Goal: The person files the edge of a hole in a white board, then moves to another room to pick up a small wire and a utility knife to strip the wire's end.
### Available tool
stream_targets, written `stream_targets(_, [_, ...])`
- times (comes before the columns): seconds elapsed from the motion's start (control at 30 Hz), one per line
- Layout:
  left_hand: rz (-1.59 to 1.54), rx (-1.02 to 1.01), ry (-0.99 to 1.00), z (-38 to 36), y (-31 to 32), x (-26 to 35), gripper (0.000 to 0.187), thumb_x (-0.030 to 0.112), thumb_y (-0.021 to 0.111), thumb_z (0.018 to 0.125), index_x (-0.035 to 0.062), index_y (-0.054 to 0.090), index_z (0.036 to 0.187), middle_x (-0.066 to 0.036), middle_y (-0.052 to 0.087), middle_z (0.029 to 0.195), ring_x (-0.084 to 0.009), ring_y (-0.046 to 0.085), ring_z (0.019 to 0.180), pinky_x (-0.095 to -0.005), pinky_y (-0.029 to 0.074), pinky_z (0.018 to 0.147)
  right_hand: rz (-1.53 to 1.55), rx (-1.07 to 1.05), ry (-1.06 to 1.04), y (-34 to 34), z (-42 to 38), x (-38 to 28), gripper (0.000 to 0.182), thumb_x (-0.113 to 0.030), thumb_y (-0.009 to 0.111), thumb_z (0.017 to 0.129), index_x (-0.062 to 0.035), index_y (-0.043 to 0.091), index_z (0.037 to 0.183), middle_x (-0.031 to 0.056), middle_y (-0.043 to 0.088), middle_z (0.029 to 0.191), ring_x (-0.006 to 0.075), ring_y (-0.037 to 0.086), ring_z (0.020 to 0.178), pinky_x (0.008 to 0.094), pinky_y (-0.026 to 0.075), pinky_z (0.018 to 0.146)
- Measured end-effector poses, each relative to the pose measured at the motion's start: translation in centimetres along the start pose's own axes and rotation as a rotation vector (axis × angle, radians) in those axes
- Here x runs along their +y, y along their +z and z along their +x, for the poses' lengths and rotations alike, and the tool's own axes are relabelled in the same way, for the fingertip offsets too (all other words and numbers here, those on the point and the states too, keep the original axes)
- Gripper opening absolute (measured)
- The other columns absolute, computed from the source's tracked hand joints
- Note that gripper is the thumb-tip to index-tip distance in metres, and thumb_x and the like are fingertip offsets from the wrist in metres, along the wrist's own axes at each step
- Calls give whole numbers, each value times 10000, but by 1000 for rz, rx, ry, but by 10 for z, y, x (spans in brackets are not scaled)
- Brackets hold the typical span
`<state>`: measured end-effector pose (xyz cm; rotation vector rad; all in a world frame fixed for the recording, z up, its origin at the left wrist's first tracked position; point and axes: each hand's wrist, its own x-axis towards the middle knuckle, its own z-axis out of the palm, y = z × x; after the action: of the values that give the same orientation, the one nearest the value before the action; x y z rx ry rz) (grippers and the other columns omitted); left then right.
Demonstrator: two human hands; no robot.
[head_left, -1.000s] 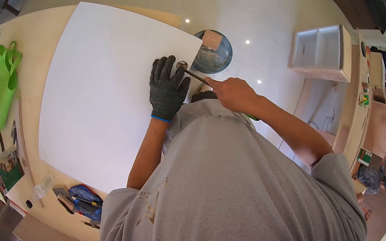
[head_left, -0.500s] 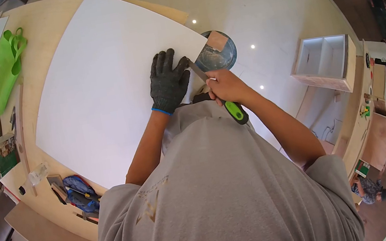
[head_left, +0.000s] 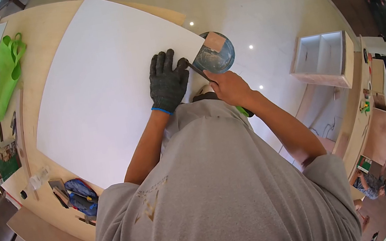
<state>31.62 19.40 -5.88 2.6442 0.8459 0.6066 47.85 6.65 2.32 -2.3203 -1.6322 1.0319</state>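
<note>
My left hand (head_left: 166, 85), in a dark work glove with a blue cuff, lies on a large white panel (head_left: 101, 90) near its right edge. Its fingers stretch forward, and the thumb reaches to the tip of a flat metal file (head_left: 198, 71). Bare and closed, my right hand (head_left: 232, 88) grips the file just beyond that edge. The blade slants along the panel's edge; my right hand covers most of the green-and-black handle.
Beyond the panel's corner stands a round dark bucket (head_left: 223, 59) with a brown piece (head_left: 214, 42) on top. A green bag (head_left: 3, 78) and a blue tool pouch (head_left: 82, 196) lie on the wooden worktable (head_left: 45, 43). A white-lined cabinet box (head_left: 320, 61) is at right; other people are farther off.
My right hand has turned and moved slightly down and right with the file, so the blade looks narrower and the handle is more hidden. My left hand stays on the panel.
</note>
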Motion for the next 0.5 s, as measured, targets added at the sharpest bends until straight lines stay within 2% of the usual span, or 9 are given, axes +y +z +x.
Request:
stream_targets(0.1, [5,13,31,1,1,-2,297,250,652,874,153,668,1155,-206,556,1378,-413,489,1307,-549,305,1164,17,95,-147,11,5,17,406,-163,525,962,-59,548,1355,262,675,866,452,643,813,543,513,755])
stream_targets(0.2, [14,-6,54,1,-2,-2,306,259,642,883,145,664,1166,-204,551,1390,-418,482,1315,-560,293,1168,-68,-12,-91,0,7,18,421,-200,526,991,-88,546,1396,231,686,932,418,649,890,496,521,809])
stream_targets(0.3, [19,-26,70,1,-4,-3,313,268,632,893,137,664,1175,-205,541,1408,-422,473,1328,-566,283,1173,-163,-68,-175,-12,9,19,434,-142,525,954,-52,531,1379,226,680,842,414,656,801,516,519,704])
stream_targets(0.4, [0,-15,89,-3,0,-6,302,271,622,899,127,675,1160,-202,538,1417,-422,468,1335,-566,276,1177,-297,-123,-174,-16,12,19,468,-138,530,952,-71,512,1415,206,673,816,384,660,787,502,520,681])
stream_targets(0.5, [-22,7,102,-5,1,-10,303,271,632,894,129,690,1155,-197,536,1422,-424,470,1334,-563,300,1162,-416,-169,-150,-26,7,15,442,-182,502,1007,-116,499,1443,160,678,835,348,651,780,474,515,704])
